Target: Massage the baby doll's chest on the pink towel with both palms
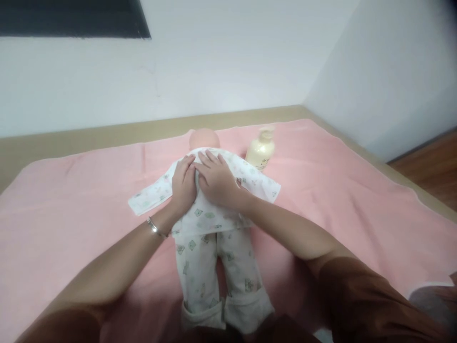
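Observation:
A baby doll (204, 138) lies lengthwise before me, its round head at the far end; whether it is face up or face down I cannot tell. It wears a white printed long-sleeved top (203, 216) and matching trousers (198, 267) with turned-up cuffs. My left hand (184, 183) rests on the left of the upper torso, fingers stretched out close together. Flat across the upper middle and right lies my right hand (217, 181), fingers spread, their tips close to my left fingers. Neither hand grips anything.
A pink cloth (89, 205) lies under the doll, over a tan surface (264, 112). Just right of the doll's shoulder stands a cream-coloured pump bottle (260, 150). White walls (214, 62) rise behind and at the right, with a wooden floor (428, 166) at far right.

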{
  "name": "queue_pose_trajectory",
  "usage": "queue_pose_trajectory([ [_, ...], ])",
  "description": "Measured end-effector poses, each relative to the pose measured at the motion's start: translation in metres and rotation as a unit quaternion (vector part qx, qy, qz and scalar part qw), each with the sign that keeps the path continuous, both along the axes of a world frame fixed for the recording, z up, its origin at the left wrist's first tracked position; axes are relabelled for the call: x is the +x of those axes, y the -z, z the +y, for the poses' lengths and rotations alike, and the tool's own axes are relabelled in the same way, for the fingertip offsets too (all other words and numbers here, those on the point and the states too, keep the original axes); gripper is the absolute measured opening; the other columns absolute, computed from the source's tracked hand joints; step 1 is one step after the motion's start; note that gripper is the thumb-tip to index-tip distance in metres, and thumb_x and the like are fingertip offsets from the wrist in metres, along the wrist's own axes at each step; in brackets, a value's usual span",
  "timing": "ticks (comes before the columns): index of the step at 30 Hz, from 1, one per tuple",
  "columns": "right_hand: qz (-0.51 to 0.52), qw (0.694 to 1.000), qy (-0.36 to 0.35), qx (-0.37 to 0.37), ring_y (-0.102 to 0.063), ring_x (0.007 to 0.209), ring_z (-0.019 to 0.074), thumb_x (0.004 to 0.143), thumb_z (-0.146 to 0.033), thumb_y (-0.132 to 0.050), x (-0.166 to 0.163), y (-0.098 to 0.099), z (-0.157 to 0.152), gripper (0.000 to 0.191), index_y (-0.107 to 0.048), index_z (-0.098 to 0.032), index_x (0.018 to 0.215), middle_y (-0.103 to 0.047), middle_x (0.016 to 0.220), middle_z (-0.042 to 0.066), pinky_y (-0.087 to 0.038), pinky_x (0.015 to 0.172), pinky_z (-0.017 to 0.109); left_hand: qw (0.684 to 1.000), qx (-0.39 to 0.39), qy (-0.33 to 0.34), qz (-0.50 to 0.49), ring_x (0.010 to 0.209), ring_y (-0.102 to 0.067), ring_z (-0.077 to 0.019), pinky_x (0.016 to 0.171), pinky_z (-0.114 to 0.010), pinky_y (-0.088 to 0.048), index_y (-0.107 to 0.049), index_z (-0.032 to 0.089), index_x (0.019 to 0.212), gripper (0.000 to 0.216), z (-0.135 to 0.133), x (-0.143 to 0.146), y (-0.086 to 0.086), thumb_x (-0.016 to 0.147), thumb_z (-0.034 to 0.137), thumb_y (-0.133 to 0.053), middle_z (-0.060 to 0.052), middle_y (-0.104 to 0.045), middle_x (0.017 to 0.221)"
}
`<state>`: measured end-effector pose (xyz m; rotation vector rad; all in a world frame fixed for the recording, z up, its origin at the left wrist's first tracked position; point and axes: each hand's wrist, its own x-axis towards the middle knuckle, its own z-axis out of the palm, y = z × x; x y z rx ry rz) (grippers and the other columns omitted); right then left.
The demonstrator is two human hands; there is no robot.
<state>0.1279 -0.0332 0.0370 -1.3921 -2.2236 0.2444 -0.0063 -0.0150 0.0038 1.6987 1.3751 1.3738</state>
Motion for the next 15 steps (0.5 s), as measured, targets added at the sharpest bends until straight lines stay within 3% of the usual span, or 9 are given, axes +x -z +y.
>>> queue_pose_trajectory([
  [9, -0.010, 1.000, 0.008, 0.002, -0.029, 0.156, 0.0330, 0.099, -0.022, -0.035, -0.003, 0.000, -0.004, 0.049, -0.056, -0.014, 0.143, -0.045, 0.161, 0.008, -0.016, 0.130, 0.059, 0.998, -0.031, -0.017, -0.054, 0.134, -0.056, -0.0241, 0.123, -0.041, -0.037, -0.069, 0.021, 0.121, 0.037, 0.001, 0.002, -0.002, 0.094, 0.035, -0.048, -0.009, -0.066, 0.138],
  [15, -0.040, 0.999, 0.020, 0.003, -0.020, 0.158, 0.0360, 0.100, -0.034, -0.042, -0.004, 0.005, -0.002, 0.054, -0.045, -0.020, 0.153, -0.028, 0.169, 0.010, -0.014, 0.130, 0.059, 0.989, -0.082, -0.020, -0.123, 0.140, -0.053, -0.0245, 0.124, -0.040, -0.038, -0.065, 0.022, 0.122, 0.035, -0.003, 0.017, -0.028, 0.096, 0.038, -0.048, -0.009, -0.060, 0.145],
])
